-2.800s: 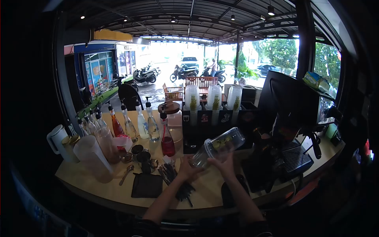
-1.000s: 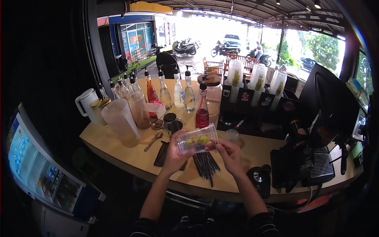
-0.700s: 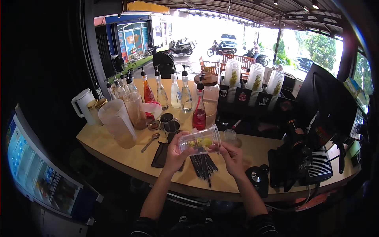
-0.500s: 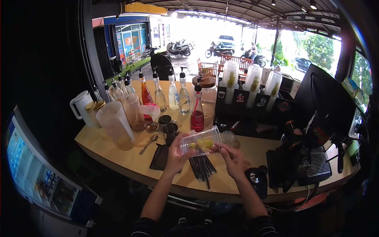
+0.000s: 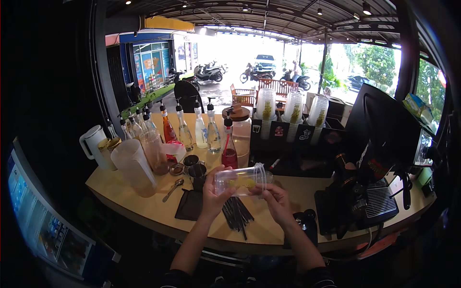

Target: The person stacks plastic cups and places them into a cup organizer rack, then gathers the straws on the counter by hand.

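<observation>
A clear plastic cup with yellow print lies sideways in both hands, above the counter. My left hand wraps round its base end. At the rim end, my right hand grips the cup between thumb and fingers. Below the cup, a fan of black straws rests on the wooden counter. A folded dark cloth lies left of the straws, with a spoon beyond it. Behind the cup stands a pump bottle of red syrup.
Several pump bottles line the back left, behind a frosted pitcher and a white jug. Stacked cups stand in a black holder at the back. An espresso machine occupies the right side.
The view has shifted, so the scene sits further left and lower. The cup has turned slightly, and its print faces a little differently. Both hands still hold it.
</observation>
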The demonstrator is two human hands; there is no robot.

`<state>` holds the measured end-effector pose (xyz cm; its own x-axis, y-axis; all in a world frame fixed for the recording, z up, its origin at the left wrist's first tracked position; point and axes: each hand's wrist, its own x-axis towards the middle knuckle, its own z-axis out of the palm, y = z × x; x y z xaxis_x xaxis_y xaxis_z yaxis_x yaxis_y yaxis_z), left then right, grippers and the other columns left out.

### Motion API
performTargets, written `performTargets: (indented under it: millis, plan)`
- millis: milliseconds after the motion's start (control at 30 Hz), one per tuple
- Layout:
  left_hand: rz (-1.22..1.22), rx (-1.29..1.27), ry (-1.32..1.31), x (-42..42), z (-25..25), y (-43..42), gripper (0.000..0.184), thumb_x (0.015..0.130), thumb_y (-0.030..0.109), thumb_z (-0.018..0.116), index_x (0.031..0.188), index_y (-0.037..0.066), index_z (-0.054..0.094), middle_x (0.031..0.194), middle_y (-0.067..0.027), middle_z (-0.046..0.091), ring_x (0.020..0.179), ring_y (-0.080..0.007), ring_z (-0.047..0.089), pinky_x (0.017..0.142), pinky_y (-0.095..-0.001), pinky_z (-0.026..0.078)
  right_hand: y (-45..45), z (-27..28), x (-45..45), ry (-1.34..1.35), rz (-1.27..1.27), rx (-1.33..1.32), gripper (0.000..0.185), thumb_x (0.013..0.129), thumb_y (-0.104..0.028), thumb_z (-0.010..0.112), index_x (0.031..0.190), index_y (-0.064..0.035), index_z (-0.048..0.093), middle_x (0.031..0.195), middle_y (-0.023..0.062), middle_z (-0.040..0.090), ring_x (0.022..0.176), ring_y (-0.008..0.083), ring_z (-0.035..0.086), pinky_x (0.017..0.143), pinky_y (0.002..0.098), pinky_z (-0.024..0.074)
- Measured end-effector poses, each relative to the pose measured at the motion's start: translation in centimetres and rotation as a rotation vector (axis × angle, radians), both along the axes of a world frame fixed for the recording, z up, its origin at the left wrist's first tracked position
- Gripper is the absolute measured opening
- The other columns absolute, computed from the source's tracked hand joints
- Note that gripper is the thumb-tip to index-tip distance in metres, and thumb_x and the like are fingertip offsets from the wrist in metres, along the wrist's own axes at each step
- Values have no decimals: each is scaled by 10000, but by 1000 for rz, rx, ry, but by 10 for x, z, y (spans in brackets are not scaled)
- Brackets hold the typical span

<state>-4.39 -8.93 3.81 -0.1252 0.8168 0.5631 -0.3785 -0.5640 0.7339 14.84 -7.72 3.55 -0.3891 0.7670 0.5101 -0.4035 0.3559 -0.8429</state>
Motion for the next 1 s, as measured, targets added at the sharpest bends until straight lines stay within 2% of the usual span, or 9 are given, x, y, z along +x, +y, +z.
performTargets:
  millis: [167, 300, 367, 500, 600, 700, 767, 933, 1000]
  plan:
    - [-39, -76, -239, 37, 1, 7, 442, 805, 142, 659, 1165, 15, 435, 1118, -91, 536, 1003, -155, 543, 839, -279, 472, -12, -4, -10, -22, 4, -11, 303, 899, -89, 520, 1184, 4, 485, 1118, 134, 589, 1060, 213, 559, 941, 341, 419]
    - [-153, -237, -66, 39, 3, 17, 566, 792, 166, 687, 1224, 12, 356, 1134, -117, 524, 977, -165, 566, 793, -285, 500, -13, -6, -4, -84, -19, 82, 335, 884, -42, 523, 1211, 3, 468, 1178, 119, 556, 1105, 184, 523, 939, 315, 405]
    - [0, -129, 172, 40, 19, 18, 629, 722, 119, 747, 1205, 4, 361, 1135, -114, 483, 1045, -157, 514, 873, -282, 451, -3, -3, 11, -253, -125, 235, 385, 832, -43, 597, 1194, -6, 471, 1131, 108, 563, 1078, 174, 527, 926, 311, 410]
    - [21, 58, 212, 40, 39, 33, 737, 651, 52, 783, 1226, -2, 326, 1192, -123, 427, 1148, -200, 443, 997, -341, 364, -3, 25, 32, -187, -450, 274, 496, 749, -57, 690, 1182, -15, 452, 1105, 102, 531, 1050, 176, 525, 909, 319, 418]
    - [26, 138, 392, 54, 48, 36, 795, 613, 98, 812, 1234, 21, 323, 1202, -112, 414, 1154, -197, 439, 1002, -341, 362, -6, 53, 40, -339, -587, 406, 648, 703, -82, 726, 1229, -29, 351, 1210, 105, 392, 1138, 190, 435, 944, 342, 386]
    - [-11, 187, 556, 69, 59, 39, 816, 584, 169, 830, 1228, 37, 346, 1195, -103, 440, 1129, -212, 475, 989, -350, 375, -3, 64, 33, -303, -613, 498, 749, 672, -113, 762, 1258, -17, 306, 1199, 141, 403, 1121, 219, 465, 925, 354, 407]
    - [339, 430, 896, 76, 71, 34, 828, 586, 246, 829, 1231, 31, 358, 1213, -116, 448, 1109, -247, 502, 973, -364, 384, 6, 63, 36, -309, -617, 488, 800, 669, -143, 771, 1275, -10, 266, 1196, 153, 406, 1135, 230, 458, 934, 358, 402]
    - [343, 464, 874, 81, 78, 55, 886, 608, 226, 805, 1314, 36, 304, 1282, -147, 392, 1213, -261, 390, 1014, -375, 322, 27, 89, 51, -252, -730, 493, 783, 680, -179, 769, 1273, -16, 283, 1189, 151, 428, 1139, 238, 457, 946, 363, 390]
    - [351, 411, 836, 81, 89, 64, 829, 696, 280, 745, 1326, 19, 274, 1288, -194, 368, 1236, -313, 358, 1026, -393, 310, 65, 96, 61, -163, -865, 542, 767, 674, -184, 774, 1258, -10, 309, 1197, 150, 437, 1103, 262, 486, 929, 374, 400]
